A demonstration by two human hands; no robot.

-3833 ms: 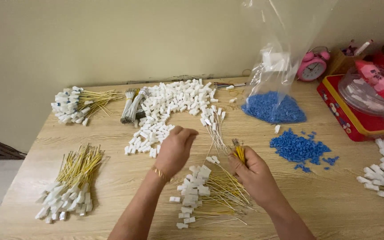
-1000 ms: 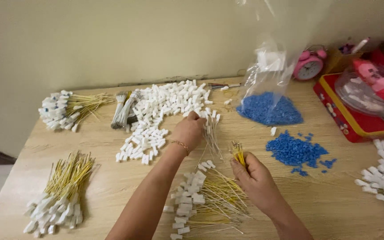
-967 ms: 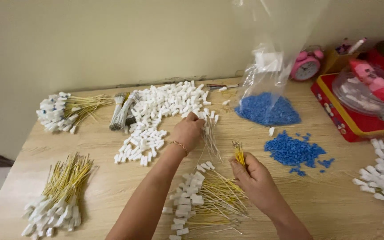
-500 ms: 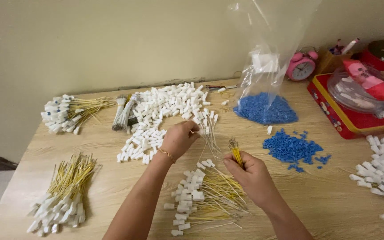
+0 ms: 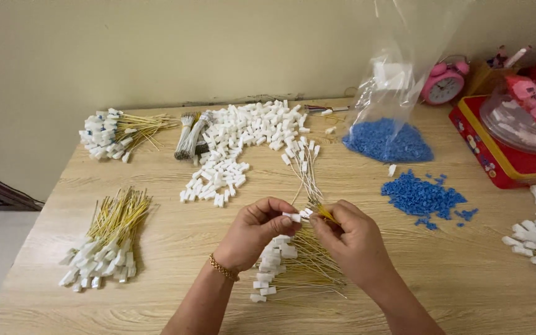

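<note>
Left hand (image 5: pixel 257 231) pinches a white connector housing (image 5: pixel 293 217); right hand (image 5: pixel 350 239) grips a bundle of yellow wires (image 5: pixel 326 214), both above the worktop (image 5: pixel 442 273). Align one wire end squarely with the housing opening; likely press fully home.

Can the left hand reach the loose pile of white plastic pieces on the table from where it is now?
Probably yes. The left hand pinches a small white piece, and the pile of white pieces lies just beyond it with only bare table between.

Wire bundle (image 5: pixel 299 270) lies under both hands, connector heap (image 5: pixel 243 139) behind, pellets (image 5: pixel 423 197) right.
</note>
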